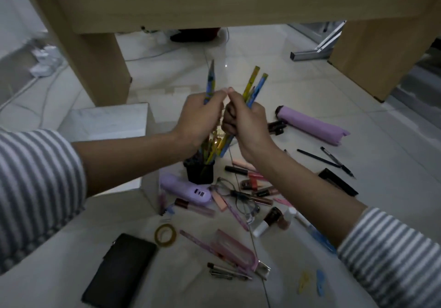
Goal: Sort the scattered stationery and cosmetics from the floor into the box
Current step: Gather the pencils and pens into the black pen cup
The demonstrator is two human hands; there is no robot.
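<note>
head view: left hand [198,119] raised above the floor [310,88], fingers curled round one blue pencil [211,83], tip pointing up. right hand [248,121] just beside it, thumb tips close together, clenched round a bundle of yellow and blue pencils [255,83] slanting up to the right. 
below both hands: black pen cup [200,171], upright on the floor, more pencils standing in it. 
white box [107,121] on the floor left of the cup, beyond the left forearm; open or closed cannot be told. 
scattered on the tiles, near side of the cup: lilac device [186,189], spectacles [238,195], lip-gloss tubes [257,188], brown nail-polish bottle [274,217], tape roll [165,235], pink pencil case [233,248], black wallet [119,269], yellow clip [304,281], blue clip [319,279]. 
right side: folded lilac umbrella [310,126], dark pens [322,158], flat black case [337,181]. 
light wooden bench [100,69] spans the top of the frame.
</note>
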